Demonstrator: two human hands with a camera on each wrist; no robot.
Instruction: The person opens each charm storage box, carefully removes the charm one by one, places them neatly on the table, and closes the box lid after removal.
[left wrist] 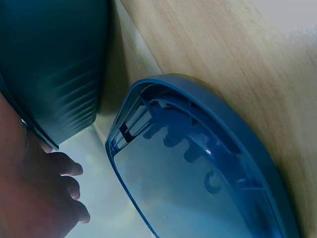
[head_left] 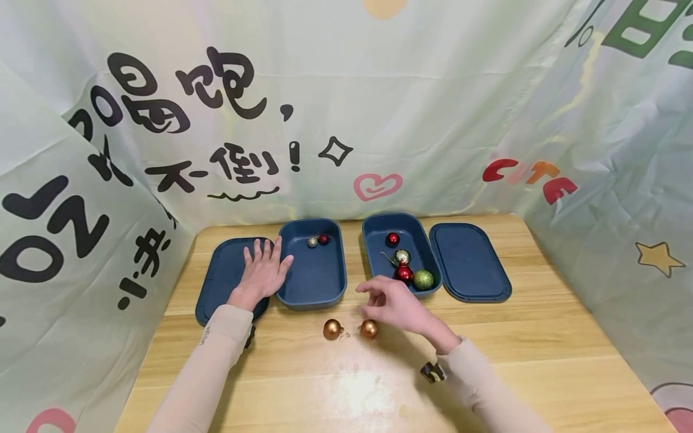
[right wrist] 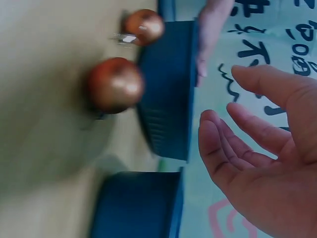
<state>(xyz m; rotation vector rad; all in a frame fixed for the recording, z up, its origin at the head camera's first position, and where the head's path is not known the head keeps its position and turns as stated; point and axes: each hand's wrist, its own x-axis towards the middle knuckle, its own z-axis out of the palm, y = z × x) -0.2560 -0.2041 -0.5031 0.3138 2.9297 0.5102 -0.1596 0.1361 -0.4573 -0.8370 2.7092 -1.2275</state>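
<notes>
My left hand (head_left: 263, 272), fingers spread, is at the left rim of the left blue box (head_left: 316, 294) and overlaps the blue lid (head_left: 227, 282) beside it. In the left wrist view its fingertips show beyond the box edge. My right hand (head_left: 397, 304) hangs with loosely bent fingers, thumb and fingertips apart, nothing between them. Just below it is a copper Christmas ball (head_left: 369, 329); a second copper ball (head_left: 332, 329) lies to its left on the table. The right wrist view shows both balls apart from the right hand (right wrist: 267, 134).
Inside the left box lie a small gold ball (head_left: 312, 242) and a small red ball (head_left: 323, 239). The right blue box (head_left: 373, 240) holds several balls, among them a glittery green ball (head_left: 423, 279). Another blue lid (head_left: 471, 261) lies right of it. Printed cloth (head_left: 325, 90) encloses the table.
</notes>
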